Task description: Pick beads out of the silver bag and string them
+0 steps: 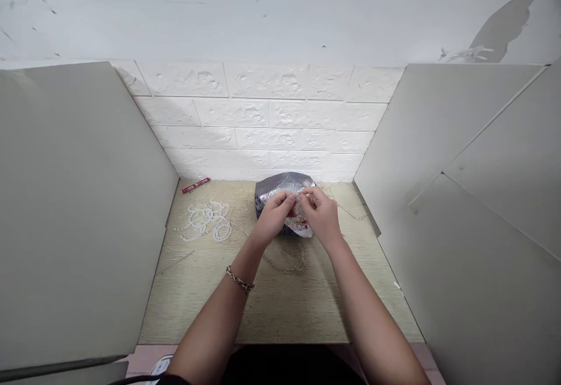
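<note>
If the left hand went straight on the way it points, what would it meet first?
Probably the right hand, whose fingertips are just ahead of the left hand's; whether they already touch is unclear.

A pale wood-grain tabletop (pixel 289 321) spans the middle of the view; at its 10 o'clock corner lies a slim red item (pixel 196 185), set at a slant, its exact kind too small to tell; a grey panel (pixel 79 198) stands at 9 o'clock and another grey panel (pixel 473 274) at 3 o'clock, the latter crossed by thin seams; at 12 o'clock rises white brick-patterned wall covering (pixel 249 113), with smooth pale wall (pixel 263 17) above it, dark-flecked towards 11 o'clock; at 1 o'clock white scraps (pixel 471 54) sit near a grey shadow (pixel 502 28); pinkish floor (pixel 142 357) and part of a light shoe (pixel 161 366) show at 7 o'clock.
</note>
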A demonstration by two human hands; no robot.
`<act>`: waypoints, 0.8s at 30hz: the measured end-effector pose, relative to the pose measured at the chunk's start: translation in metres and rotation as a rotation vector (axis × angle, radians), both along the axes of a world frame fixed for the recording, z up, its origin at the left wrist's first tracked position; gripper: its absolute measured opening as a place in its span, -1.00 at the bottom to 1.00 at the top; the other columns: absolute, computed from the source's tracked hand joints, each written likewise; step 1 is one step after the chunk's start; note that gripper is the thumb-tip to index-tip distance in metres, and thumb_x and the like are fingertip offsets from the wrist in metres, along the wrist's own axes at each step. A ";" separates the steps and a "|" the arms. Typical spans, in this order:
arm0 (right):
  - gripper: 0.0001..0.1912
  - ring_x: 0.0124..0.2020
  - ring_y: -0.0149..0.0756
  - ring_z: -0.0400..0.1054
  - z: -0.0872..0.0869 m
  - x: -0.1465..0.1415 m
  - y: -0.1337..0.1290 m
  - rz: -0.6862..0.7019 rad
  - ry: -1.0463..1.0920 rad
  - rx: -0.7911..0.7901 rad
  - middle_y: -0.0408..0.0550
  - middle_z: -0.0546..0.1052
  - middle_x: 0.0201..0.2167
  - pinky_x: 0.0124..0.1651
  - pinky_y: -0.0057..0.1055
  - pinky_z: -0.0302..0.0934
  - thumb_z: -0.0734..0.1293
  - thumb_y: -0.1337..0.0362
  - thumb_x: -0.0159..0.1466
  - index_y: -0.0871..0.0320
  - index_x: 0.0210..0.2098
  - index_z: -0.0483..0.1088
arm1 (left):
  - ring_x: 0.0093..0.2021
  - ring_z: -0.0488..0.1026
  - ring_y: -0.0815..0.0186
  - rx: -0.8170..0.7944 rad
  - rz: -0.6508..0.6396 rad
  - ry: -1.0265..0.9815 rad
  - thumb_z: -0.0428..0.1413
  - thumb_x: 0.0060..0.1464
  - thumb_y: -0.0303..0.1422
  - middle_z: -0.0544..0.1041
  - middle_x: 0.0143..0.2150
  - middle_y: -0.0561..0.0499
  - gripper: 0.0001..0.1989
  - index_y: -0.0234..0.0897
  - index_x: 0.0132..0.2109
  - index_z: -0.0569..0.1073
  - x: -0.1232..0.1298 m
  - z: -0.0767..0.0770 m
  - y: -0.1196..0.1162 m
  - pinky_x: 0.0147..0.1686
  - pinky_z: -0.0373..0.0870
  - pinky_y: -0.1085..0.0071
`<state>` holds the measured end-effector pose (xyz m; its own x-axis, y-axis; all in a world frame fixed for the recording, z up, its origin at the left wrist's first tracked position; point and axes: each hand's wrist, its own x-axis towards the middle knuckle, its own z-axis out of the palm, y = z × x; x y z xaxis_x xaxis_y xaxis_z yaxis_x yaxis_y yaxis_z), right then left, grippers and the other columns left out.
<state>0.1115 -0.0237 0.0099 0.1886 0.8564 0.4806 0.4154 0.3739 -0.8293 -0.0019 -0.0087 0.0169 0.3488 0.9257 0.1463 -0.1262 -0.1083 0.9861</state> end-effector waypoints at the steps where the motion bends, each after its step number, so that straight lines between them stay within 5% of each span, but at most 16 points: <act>1: -0.91 -0.72 -0.56 -0.09 -0.001 -0.001 0.001 0.028 0.089 -0.032 -0.33 0.04 -0.79 -0.65 -0.58 -0.14 0.20 0.27 0.05 0.14 -0.49 0.29 | -0.61 0.13 0.53 -0.013 -0.002 0.000 -0.03 -0.07 -0.20 0.15 -0.64 0.17 -0.74 -0.33 -0.49 0.23 0.000 0.000 0.000 -0.54 0.17 0.55; 7: -0.91 -0.81 -0.62 -0.21 -0.004 0.006 0.014 0.292 1.023 -0.318 -0.37 0.00 -0.79 -0.80 -0.66 -0.32 0.21 0.26 0.05 0.14 -0.44 0.23 | -0.70 -0.06 0.57 0.016 0.005 0.090 -0.09 -0.02 -0.19 0.02 -0.70 0.21 -0.75 -0.31 -0.47 0.18 0.004 -0.001 -0.003 -0.69 -0.08 0.59; 11: -0.87 -0.77 -0.61 0.02 -0.003 0.015 0.020 0.384 1.431 -0.430 -0.29 0.15 -0.76 -0.76 -0.71 -0.06 0.10 0.34 0.13 0.20 -0.42 0.25 | -0.63 0.03 0.55 0.146 -0.009 0.227 -0.09 -0.03 -0.17 0.12 -0.64 0.16 -0.71 -0.33 -0.49 0.22 0.007 -0.003 -0.006 -0.62 -0.01 0.57; 16: -0.75 -0.55 -0.44 0.32 -0.003 0.011 0.019 0.392 1.559 -0.495 -0.11 0.39 -0.61 -0.48 -0.51 0.26 0.06 0.25 0.17 0.24 -0.30 0.27 | -0.60 0.07 0.52 0.259 0.054 0.462 -0.04 -0.09 -0.16 0.19 -0.63 0.14 -0.70 -0.34 -0.47 0.34 0.010 -0.005 -0.010 -0.59 0.01 0.56; 24: -0.67 -0.30 -0.29 0.36 -0.006 0.002 0.017 0.435 1.597 -0.505 -0.01 0.46 -0.41 -0.23 -0.31 0.25 0.08 0.16 0.14 0.23 -0.22 0.26 | -0.52 0.27 0.46 0.424 0.155 0.689 -0.03 -0.07 -0.23 0.45 -0.49 0.07 -0.74 -0.23 -0.29 0.45 0.010 -0.008 -0.010 -0.46 0.15 0.52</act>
